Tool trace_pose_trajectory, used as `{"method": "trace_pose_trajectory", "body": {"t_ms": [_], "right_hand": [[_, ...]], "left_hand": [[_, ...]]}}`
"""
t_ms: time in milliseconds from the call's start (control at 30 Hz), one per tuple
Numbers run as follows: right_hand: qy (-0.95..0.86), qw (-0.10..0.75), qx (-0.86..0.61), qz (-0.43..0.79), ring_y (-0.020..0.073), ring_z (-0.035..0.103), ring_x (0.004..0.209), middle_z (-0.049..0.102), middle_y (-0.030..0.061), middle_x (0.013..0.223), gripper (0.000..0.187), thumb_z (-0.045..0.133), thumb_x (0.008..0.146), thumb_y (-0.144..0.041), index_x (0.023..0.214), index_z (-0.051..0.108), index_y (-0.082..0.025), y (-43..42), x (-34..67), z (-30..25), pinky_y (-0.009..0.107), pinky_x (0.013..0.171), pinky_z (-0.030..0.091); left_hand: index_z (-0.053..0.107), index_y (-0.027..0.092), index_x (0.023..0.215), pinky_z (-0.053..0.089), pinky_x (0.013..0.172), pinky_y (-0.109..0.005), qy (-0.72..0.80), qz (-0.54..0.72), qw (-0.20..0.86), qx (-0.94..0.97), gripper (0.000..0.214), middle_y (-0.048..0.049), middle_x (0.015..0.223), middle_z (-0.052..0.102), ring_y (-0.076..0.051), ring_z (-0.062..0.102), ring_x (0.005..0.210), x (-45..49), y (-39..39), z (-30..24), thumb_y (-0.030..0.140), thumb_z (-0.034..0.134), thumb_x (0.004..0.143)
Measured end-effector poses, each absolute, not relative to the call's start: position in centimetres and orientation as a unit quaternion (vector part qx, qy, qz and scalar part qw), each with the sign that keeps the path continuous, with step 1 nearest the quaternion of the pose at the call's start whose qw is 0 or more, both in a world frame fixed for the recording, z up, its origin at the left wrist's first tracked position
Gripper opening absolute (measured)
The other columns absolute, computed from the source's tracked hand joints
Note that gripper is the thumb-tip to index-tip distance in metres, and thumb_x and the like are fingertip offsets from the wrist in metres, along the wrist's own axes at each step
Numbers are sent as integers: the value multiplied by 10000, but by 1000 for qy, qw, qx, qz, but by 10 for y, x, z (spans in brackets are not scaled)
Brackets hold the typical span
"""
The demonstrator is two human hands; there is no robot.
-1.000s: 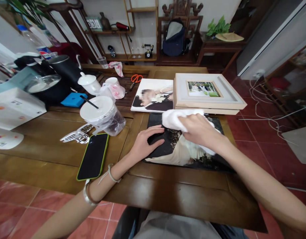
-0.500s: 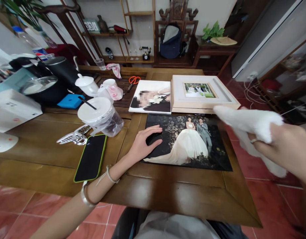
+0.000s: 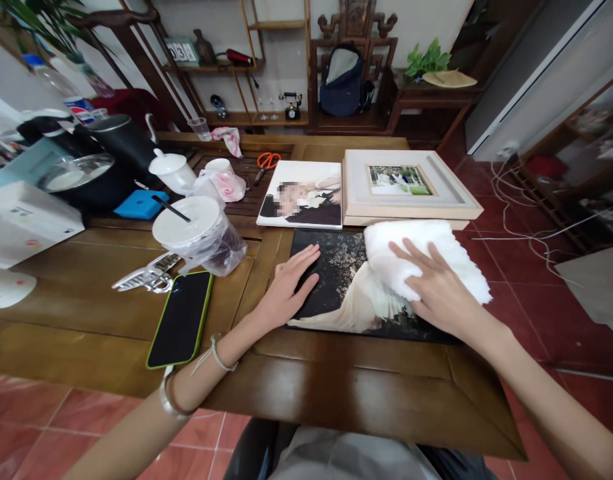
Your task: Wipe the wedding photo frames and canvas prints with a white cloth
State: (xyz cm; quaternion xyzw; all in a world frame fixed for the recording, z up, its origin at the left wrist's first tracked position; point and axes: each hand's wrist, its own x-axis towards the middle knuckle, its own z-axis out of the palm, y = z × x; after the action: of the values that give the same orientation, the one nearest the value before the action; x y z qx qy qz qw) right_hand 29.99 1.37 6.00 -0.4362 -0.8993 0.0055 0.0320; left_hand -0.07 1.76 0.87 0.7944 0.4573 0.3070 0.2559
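Note:
A dark wedding photo print (image 3: 336,280) lies flat near the front edge of the wooden table (image 3: 336,393). My left hand (image 3: 286,290) rests flat on the print's left edge, fingers stretched out. My right hand (image 3: 436,287) lies flat, fingers spread, on a white cloth (image 3: 426,257) that covers the print's upper right part. The cloth hides the two figures in the picture.
Behind the print lie a second photo print (image 3: 302,195) and a framed photo (image 3: 405,188). To the left are a black phone in a green case (image 3: 180,318), a hair clip (image 3: 145,277), a lidded cup in a plastic bag (image 3: 196,233), a teapot (image 3: 171,170) and orange scissors (image 3: 267,162).
My right hand had lifted the cloth off to the right of the table; now it has come back down and presses the cloth flat on the print. My left hand stayed put.

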Motion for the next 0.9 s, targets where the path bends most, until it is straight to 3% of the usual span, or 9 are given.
{"method": "trace_pose_trajectory", "body": {"t_ms": [267,333,433,600,767,900], "right_hand": [[-907,87,-384,148,390,132,1426,214,91,1562,221,513,461,-41,579,628,-188,-78,276,65,637,1126,99],[-901,102,-390,158,363,155,1428,247,67,1554,222,500,462,-58,584,620,-200,-89,273,65,607,1139,114],[-897,103,-408,136,319,238,1415,347,53,1513,216,489,514,-65,613,614,-210,-79,278,67,567,1150,168],[-904,69,-419,59,313,292,1396,422,107,1466,153,501,634,-60,637,565,-200,-24,296,69,567,1124,258],[-901,63,-429,12,319,299,1391,444,156,1442,113,492,794,-129,752,587,-172,23,296,64,561,1126,259],[-894,69,-442,-14,364,293,1385,445,184,1435,150,489,782,-122,813,635,-132,36,282,57,631,1089,254]], "left_hand": [[416,267,1394,277,1118,-484,457,305,247,798,434,-89,1488,418,-233,331,1406,1,19,7,286,438,962],[422,266,1392,278,1119,-484,457,303,248,799,435,-90,1485,422,-235,332,1406,1,19,8,285,444,958],[434,263,1384,280,1121,-484,456,301,249,800,427,-92,1480,429,-234,342,1402,0,19,9,286,443,958],[447,264,1373,288,1119,-480,449,305,248,802,411,-91,1474,439,-228,353,1396,-1,19,9,290,435,963],[444,251,1373,287,1120,-475,454,304,245,801,410,-96,1472,441,-223,356,1394,-1,19,9,281,434,965],[450,257,1369,288,1119,-481,450,305,246,802,405,-96,1470,443,-226,357,1394,-1,19,9,279,434,965]]}}
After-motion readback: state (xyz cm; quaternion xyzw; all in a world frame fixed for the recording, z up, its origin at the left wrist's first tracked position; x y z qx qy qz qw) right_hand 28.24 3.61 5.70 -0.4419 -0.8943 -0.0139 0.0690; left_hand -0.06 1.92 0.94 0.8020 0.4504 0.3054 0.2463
